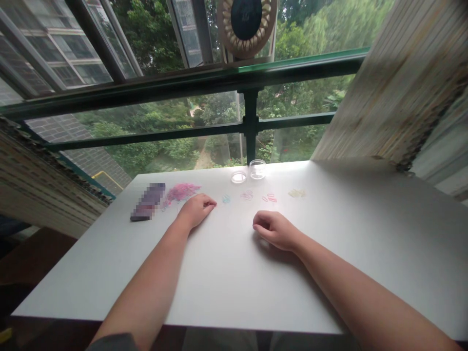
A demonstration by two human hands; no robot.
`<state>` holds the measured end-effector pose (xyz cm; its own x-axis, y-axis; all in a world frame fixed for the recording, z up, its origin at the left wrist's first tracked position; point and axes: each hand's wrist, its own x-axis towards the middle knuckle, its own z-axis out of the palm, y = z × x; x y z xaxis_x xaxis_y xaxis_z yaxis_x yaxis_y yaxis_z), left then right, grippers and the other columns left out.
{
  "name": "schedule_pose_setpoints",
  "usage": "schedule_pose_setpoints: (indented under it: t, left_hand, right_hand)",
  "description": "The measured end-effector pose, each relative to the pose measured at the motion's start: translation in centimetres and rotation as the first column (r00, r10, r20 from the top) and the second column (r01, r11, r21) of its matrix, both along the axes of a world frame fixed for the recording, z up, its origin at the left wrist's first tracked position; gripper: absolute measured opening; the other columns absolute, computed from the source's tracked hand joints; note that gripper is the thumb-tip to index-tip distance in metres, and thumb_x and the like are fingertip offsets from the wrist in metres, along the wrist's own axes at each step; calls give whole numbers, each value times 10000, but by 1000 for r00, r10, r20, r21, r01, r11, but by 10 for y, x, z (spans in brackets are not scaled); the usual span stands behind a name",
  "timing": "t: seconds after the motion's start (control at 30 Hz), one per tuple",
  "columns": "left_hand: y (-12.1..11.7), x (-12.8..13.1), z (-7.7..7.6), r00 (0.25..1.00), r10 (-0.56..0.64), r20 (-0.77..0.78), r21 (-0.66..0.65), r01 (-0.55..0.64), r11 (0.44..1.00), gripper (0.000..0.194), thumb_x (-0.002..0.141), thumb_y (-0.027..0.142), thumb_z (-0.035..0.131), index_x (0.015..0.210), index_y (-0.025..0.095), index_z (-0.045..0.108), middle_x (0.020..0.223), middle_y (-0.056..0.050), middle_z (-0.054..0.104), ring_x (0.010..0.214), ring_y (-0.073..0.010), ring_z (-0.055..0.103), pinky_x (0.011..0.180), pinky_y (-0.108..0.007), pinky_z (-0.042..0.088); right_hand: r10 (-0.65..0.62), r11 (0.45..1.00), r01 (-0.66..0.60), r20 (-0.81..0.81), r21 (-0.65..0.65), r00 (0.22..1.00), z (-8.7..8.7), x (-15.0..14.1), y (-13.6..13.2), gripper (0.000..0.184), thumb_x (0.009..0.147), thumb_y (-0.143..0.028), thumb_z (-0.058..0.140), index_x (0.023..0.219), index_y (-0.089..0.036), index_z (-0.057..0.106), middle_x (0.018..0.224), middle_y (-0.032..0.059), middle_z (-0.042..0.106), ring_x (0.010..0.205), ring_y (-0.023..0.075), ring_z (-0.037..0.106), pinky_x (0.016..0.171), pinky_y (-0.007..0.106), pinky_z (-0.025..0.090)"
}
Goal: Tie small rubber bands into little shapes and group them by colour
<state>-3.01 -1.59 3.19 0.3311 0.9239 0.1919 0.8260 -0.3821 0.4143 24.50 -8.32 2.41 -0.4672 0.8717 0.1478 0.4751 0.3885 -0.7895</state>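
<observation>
My left hand (199, 210) rests on the white table with its fingers closed and pointing right. Whatever may be between its fingertips is hidden. Just right of them lies a small group of blue pieces (226, 199); behind the hand spreads a larger heap of thin pink and purple pieces (182, 191). My right hand (276, 229) lies in a loose fist, with nothing visible in it. Beyond it are small groups of pale purple pieces (247, 195), pinkish-red pieces (269, 198) and yellow pieces (297, 193). The pieces are too small to name.
A clear round lid or shallow dish (239, 178) and a clear round container (258, 169) stand at the table's (219, 278) back edge. A blurred-out dark phone-like object (149, 202) lies at left. Behind are a green railing (303, 68), curtains (387, 87) and a round fan (246, 24).
</observation>
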Motion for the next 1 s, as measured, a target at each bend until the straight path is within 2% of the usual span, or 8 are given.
schedule_pose_setpoints:
  t: [0.4, 0.6, 0.83, 1.0]
  left_hand:
    - [2, -6, -3, 1000, -14, -15, -4, 14, 1000, 200, 771, 276, 518, 844, 218, 696, 898, -31, 665, 831, -183, 600, 774, -299, 467]
    - [-1, -7, -3, 1000, -3, 12, -3, 3, 1000, 227, 763, 292, 521, 909, 210, 675, 922, -33, 669, 831, -179, 609, 776, -296, 473]
    - [-4, -8, 2, 1000, 25, 11, 1, -25, 1000, 314, 708, 178, 497, 974, 191, 662, 997, -52, 673, 886, -186, 618, 835, -306, 478]
    - [-4, -25, 9, 995, 90, 33, 4, -90, 996, 362, 694, 127, 464, 994, 197, 653, 1027, -40, 676, 926, -186, 621, 855, -311, 483]
  right_hand:
    - [3, 1000, -3, -8, -21, 1000, 3, 0, -1, 69, 779, -191, 493, 720, -176, 525, 600, -27, 507, 540, 92, 431, 520, 219, 343]
    - [0, 1000, 0, 5, -11, 1000, 2, 1, -2, 69, 781, -193, 496, 722, -176, 526, 613, -24, 514, 554, 94, 437, 531, 220, 349]
    - [3, 1000, -3, 17, -25, 1000, 3, 2, -2, 75, 789, -199, 493, 719, -182, 516, 606, -30, 506, 544, 93, 428, 524, 221, 346]
    - [-2, 1000, 3, 29, -23, 1000, 4, 2, -2, 75, 789, -208, 496, 723, -183, 521, 605, -29, 509, 546, 96, 432, 530, 226, 349]
